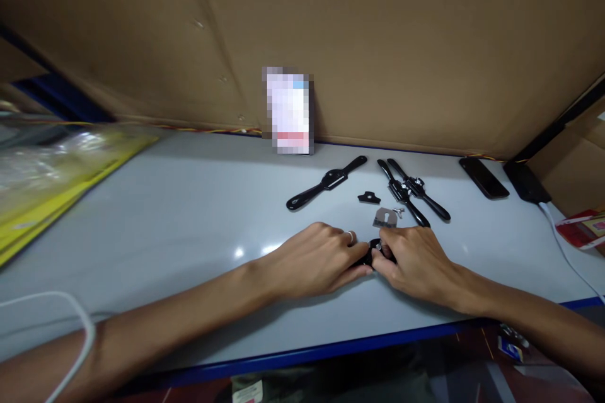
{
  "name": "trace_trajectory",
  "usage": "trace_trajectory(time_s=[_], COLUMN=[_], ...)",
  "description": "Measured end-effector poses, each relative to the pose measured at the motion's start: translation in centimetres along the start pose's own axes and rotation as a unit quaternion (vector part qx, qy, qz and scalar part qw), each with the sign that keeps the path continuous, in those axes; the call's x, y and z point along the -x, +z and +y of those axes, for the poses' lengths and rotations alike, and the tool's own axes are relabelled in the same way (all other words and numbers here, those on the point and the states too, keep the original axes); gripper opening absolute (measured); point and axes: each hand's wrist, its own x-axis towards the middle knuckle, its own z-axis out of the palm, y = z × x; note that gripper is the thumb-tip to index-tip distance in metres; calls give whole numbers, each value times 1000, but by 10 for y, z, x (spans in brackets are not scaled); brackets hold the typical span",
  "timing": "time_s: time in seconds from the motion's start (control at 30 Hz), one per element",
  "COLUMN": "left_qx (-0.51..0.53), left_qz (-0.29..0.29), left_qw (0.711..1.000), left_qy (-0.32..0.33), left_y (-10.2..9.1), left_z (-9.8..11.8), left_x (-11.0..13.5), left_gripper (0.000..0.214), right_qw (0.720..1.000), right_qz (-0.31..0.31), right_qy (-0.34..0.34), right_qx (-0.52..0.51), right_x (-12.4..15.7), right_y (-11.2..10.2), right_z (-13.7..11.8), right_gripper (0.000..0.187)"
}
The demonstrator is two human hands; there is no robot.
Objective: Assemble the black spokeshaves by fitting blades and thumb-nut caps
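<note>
Both hands meet near the front edge of the desk point(165, 214), right of its middle. My left hand point(316, 259) lies palm down, a ring on one finger, fingers curled over one end of a black spokeshave point(372, 254); my right hand point(416, 261) pinches the tool's middle from the other side, fingertips on a small bright screw there. Most of the tool is hidden under the two hands, so I cannot tell how it lies. Just behind the hands sit a flat steel blade point(385, 218) and a small wing screw point(398, 210), touching or nearly so. Further back lies a black cap piece point(368, 198), alone. Beyond it, toward the rear edge, one whole spokeshave point(326, 183) lies slantwise, and a pair of spokeshaves point(412, 192) lies side by side to its right. Near the rear right corner rest a dark phone point(483, 177) and a black charger block point(525, 182) with a white cable point(564, 245) trailing to the right edge. A cardboard wall point(378, 44) backs the desk; yellow packaging point(57, 176) crowds the left edge.
</note>
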Motion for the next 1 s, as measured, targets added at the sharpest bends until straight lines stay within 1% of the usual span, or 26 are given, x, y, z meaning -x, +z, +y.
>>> trace_trajectory(time_s=[0.07, 0.13, 0.23, 0.3, 0.37, 0.47, 0.53, 0.63, 0.73, 0.83, 0.9, 1.0], left_qx=[-4, -8, -11, -9, -6, 4, 9, 5, -2, -3, 1, 3], left_qz=[12, 18, 16, 12, 9, 6, 3, 2, 2, -8, -13, -3], left_qw=[1000, 1000, 1000, 1000, 1000, 1000, 1000, 1000, 1000, 1000, 1000, 1000], left_qy=[6, 14, 22, 23, 22, 24, 25, 25, 28, 25, 25, 31], left_y=[1, 2, 3, 2, 0, -1, -1, -1, -1, -2, -1, -1], left_z=[-1, -2, -4, -4, -5, -6, -7, -8, -8, -8, -8, -9], left_x=[0, 1, 1, 1, 1, 2, 2, 3, 3, 3, 3, 2], left_gripper=[45, 46, 47, 46, 45, 44, 43, 44, 44, 43, 43, 45], right_qw=[1000, 999, 996, 994, 990, 978, 971, 971, 975, 976, 972, 964], right_qz=[0, -2, -14, -15, -13, -26, -32, -19, 10, 29, 23, 0], right_qy=[-10, -36, -81, -96, -122, -194, -227, -237, -222, -216, -232, -266], right_qx=[-6, -21, -46, -57, -65, -69, -63, -32, 10, 20, 17, 20], right_x=[0, 1, 1, 1, 1, 2, 4, 5, 5, 5, 5, 7], right_y=[0, -2, -6, -9, -12, -14, -16, -17, -17, -15, -15, -17], right_z=[1, 3, 8, 12, 16, 22, 25, 30, 33, 33, 30, 27], right_gripper=[24, 20, 14, 13, 15, 22, 26, 26, 28, 27, 29, 31])
